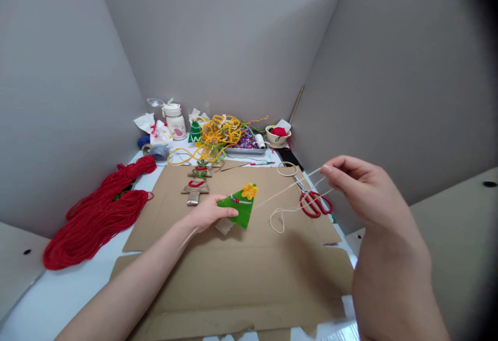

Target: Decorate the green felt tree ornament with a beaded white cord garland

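Note:
My left hand (pixel 209 212) grips a green felt Christmas tree (pixel 241 214) by its lower left side, thumb on its face. The tree is tilted, with a yellow flower (pixel 249 191) at its tip, a short row of beads below that and a brown wrapped trunk (pixel 224 225). My right hand (pixel 358 185) is raised to the right, thumb and fingertips pinched on a white thread (pixel 290 189). That thread runs taut toward the tree's right edge, while a slack part hangs in a loop above the cardboard. A needle, if any, is too small to make out.
Red-handled scissors (pixel 316 203) and a ring (pixel 287 169) lie right on the cardboard (pixel 233 279). Twine-wrapped trees (pixel 195 188) lie behind my left hand. Red yarn (pixel 101 216) is at left. Yellow yarn (pixel 221 131), a bead tray (pixel 247 149), a bottle (pixel 175 122) and a bowl (pixel 277 138) stand behind.

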{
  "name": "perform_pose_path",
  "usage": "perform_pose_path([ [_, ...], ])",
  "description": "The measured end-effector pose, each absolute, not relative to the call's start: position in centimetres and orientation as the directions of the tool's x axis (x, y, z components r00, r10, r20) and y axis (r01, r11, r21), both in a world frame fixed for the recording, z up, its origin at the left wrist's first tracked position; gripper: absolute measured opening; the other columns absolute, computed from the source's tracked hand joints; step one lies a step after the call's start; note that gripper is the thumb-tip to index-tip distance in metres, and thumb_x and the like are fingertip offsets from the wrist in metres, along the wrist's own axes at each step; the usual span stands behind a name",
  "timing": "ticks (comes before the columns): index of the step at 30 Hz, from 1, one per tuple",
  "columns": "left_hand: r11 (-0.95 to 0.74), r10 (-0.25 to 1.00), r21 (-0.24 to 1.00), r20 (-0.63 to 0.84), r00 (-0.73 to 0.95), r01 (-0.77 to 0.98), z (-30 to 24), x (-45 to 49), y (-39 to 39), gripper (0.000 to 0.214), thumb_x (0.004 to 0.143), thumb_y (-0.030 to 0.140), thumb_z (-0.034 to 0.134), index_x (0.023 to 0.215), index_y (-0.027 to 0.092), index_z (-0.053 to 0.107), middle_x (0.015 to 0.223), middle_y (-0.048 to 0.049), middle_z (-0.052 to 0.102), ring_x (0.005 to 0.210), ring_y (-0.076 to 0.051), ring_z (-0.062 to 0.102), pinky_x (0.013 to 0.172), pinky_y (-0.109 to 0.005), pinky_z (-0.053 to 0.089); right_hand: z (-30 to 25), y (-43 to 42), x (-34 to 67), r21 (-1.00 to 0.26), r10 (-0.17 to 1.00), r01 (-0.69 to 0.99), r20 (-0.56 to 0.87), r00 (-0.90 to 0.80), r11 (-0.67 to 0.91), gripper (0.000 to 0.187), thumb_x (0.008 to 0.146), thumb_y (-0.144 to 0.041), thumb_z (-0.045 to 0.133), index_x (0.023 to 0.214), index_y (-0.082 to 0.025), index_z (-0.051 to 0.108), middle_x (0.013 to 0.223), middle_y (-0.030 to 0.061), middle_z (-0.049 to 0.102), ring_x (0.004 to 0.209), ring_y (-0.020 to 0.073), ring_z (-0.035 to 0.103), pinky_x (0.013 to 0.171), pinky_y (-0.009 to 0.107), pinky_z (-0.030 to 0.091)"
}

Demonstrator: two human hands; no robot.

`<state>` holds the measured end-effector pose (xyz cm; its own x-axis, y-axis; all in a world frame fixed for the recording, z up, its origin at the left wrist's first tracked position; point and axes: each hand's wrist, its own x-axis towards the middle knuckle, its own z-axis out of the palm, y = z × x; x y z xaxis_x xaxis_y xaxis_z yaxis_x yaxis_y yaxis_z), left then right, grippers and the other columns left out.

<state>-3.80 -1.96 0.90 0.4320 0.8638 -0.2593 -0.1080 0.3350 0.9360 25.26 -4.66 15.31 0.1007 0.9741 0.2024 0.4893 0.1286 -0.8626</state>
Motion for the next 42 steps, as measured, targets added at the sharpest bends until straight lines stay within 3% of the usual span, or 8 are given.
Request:
perform_pose_path([
  [5, 0.095, 0.909, 0.985, -0.144, 0.392, 0.142, 2.2, -3.8, -2.3, 0.033, 0.062, 0.038, 0.075, 0.084, 0.014, 0.070, 0.081, -0.0025, 0.068, 0.072, -0.015, 0.061, 0.071, -0.025, 0.044, 15.2, -4.3, 25.0, -0.853, 0.973, 0.511, 0.197, 0.118, 0.111, 0.027, 0.076, -0.047, 0.063, 0.075, -0.020, 0.061, 0.062, -0.0012, 0.050, 0.056, 0.0104, 0.041, 0.049, 0.021, 0.031],
  [11, -0.096, 0.879, 0.942, -0.072, 0.472, 0.323, 3.1, -3.4, -3.1, 0.028, 0.065, 0.041, 0.071, 0.073, 0.015, 0.067, 0.077, 0.0006, 0.061, 0.078, -0.016, 0.056, 0.073, -0.024, 0.040, 15.7, -2.2, 25.0, -0.848, 0.966, 0.504, 0.242, 0.088, 0.166, 0.023, 0.078, -0.042, 0.061, 0.074, -0.020, 0.059, 0.062, -0.0012, 0.048, 0.052, 0.0095, 0.038, 0.048, 0.023, 0.026],
  [18, -0.121, 0.828, 0.932, -0.096, 0.553, 0.342, 1.7, -2.3, -3.3, 0.028, 0.065, 0.040, 0.069, 0.064, 0.014, 0.060, 0.068, 0.0030, 0.048, 0.068, -0.012, 0.048, 0.064, -0.022, 0.036, 20.1, -0.9, 24.1, -0.722, 0.901, 0.619, 0.431, 0.054, 0.308, 0.023, 0.080, -0.041, 0.061, 0.074, -0.019, 0.062, 0.060, -0.0011, 0.047, 0.050, 0.0077, 0.036, 0.045, 0.023, 0.022],
  [28, -0.084, 0.808, 0.946, -0.119, 0.578, 0.312, 2.6, -1.4, -3.0, 0.029, 0.064, 0.041, 0.071, 0.069, 0.013, 0.065, 0.070, 0.0025, 0.054, 0.068, -0.012, 0.051, 0.063, -0.021, 0.036, 26.2, -1.3, 21.0, -0.564, 0.762, 0.662, 0.647, -0.019, 0.495, 0.017, 0.079, -0.031, 0.062, 0.077, -0.014, 0.065, 0.057, -0.0015, 0.047, 0.048, 0.0031, 0.037, 0.044, 0.018, 0.024],
  [35, 0.006, 0.764, 0.958, -0.189, 0.618, 0.286, 2.8, -0.6, -3.1, 0.035, 0.062, 0.042, 0.072, 0.081, 0.013, 0.069, 0.076, -0.0014, 0.066, 0.072, -0.016, 0.058, 0.065, -0.023, 0.042, 26.4, -0.4, 20.6, -0.569, 0.777, 0.635, 0.624, -0.081, 0.523, 0.020, 0.081, -0.034, 0.062, 0.081, -0.014, 0.064, 0.058, -0.0012, 0.046, 0.051, 0.0037, 0.041, 0.042, 0.016, 0.023],
  [42, 0.067, 0.687, 0.966, -0.226, 0.691, 0.250, 3.1, -0.2, -3.5, 0.036, 0.062, 0.040, 0.073, 0.085, 0.013, 0.070, 0.079, -0.0009, 0.068, 0.073, -0.016, 0.059, 0.068, -0.023, 0.043, 26.0, 1.0, 20.5, -0.617, 0.799, 0.607, 0.600, -0.049, 0.501, 0.018, 0.079, -0.031, 0.064, 0.076, -0.014, 0.063, 0.059, -0.0013, 0.044, 0.053, 0.0049, 0.039, 0.049, 0.019, 0.033],
])
